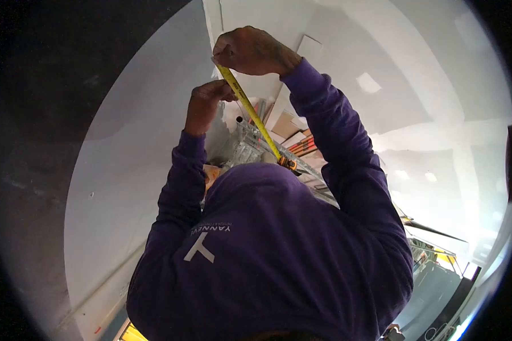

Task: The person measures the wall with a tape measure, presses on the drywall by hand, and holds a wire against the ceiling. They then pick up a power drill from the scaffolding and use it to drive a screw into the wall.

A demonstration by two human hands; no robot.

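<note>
A yellow tape measure blade (248, 112) runs slantwise in front of me, from its case (288, 163) near my chest up to my right hand. My right hand (250, 51) is closed on the upper end of the blade, close to a white wall corner. My left hand (207, 104) is just below it, its fingers pinched together beside the blade. Whatever those fingers hold, if anything, is too small to make out. Both arms are stretched out in purple sleeves.
A pale wall panel (136, 131) rises on the left. The white wall on the right (426, 96) has patches of filler. Beyond the tape lie a metal ladder-like frame (247, 145) and several boards (286, 124). Blue-grey sheeting (435, 290) shows at lower right.
</note>
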